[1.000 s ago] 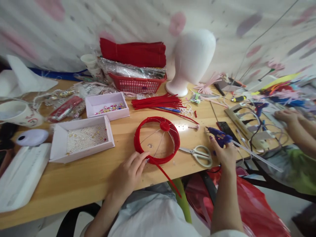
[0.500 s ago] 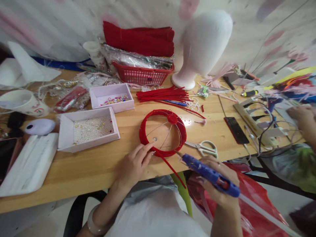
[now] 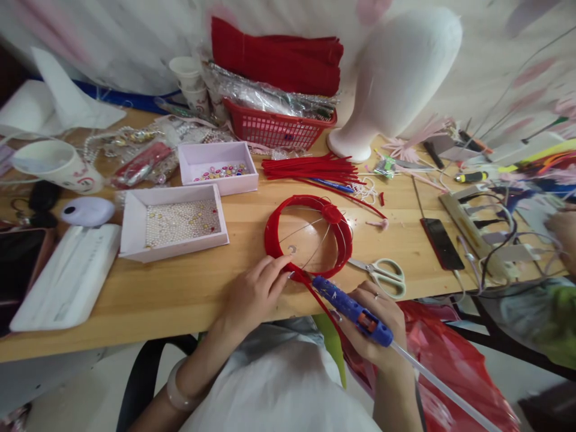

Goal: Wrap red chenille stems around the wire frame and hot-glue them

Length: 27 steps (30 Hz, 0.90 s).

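Note:
A red hoop (image 3: 276, 225) wrapped in red pipe cleaner, with thin wire spokes, lies on the wooden table (image 3: 180, 288). My left hand (image 3: 254, 294) pinches its near rim where a loose red pipe cleaner tail (image 3: 321, 303) hangs off the table edge. My right hand (image 3: 375, 327) grips a blue glue gun (image 3: 348, 309) with a clear glue stick trailing behind; its nozzle points at the spot pinched by the left fingers.
Scissors (image 3: 382, 276) lie right of the hoop, a phone (image 3: 441, 243) beyond. Two pink trays (image 3: 135, 231) of beads sit left. A bundle of red pipe cleaners (image 3: 310, 168), a red basket (image 3: 279, 129) and a white foam head (image 3: 400, 66) stand behind. Another person's hand (image 3: 562, 231) is at the right.
My right hand has brought the glue gun from the table's right side down to the hoop's near rim. The left hand keeps its hold on the rim.

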Tool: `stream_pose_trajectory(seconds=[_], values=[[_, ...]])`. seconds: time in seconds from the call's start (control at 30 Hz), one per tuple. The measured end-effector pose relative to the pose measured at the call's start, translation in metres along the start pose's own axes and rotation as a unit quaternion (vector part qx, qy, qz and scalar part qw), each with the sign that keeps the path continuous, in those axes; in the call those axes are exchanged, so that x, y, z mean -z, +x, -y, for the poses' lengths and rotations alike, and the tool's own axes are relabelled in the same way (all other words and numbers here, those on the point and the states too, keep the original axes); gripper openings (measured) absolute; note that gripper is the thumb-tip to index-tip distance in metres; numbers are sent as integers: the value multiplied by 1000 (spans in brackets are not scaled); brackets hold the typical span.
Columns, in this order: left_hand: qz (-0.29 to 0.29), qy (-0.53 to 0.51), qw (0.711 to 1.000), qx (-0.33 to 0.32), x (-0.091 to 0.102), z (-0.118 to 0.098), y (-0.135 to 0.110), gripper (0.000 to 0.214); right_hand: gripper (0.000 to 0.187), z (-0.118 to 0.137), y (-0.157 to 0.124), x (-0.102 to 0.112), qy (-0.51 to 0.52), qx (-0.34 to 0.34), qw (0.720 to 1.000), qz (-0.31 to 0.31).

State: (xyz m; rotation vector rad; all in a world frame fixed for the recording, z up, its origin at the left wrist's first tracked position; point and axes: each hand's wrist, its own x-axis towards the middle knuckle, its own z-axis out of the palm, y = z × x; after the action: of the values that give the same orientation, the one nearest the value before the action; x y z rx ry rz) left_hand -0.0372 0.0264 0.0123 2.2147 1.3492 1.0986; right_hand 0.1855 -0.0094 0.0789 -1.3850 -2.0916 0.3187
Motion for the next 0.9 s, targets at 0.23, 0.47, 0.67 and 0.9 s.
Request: stream_pose_trajectory(seconds=[0.23,0.47,0.67,0.9], values=[[3,-1,1000,-1,2,-1,-1,25,21,0,-1,0,-7,0,1000,0],[-2,-2,1000,2,1,-2,1,25,20,-1,1,0,-16,17,1000,8],[-3,0,1000,2,2,-3,2,24,16,-1,2,0,-21,16,1000,5],[4,-3,1000,6,3,-2,1,25,10,-1,0,2,-24,19,1000,2]])
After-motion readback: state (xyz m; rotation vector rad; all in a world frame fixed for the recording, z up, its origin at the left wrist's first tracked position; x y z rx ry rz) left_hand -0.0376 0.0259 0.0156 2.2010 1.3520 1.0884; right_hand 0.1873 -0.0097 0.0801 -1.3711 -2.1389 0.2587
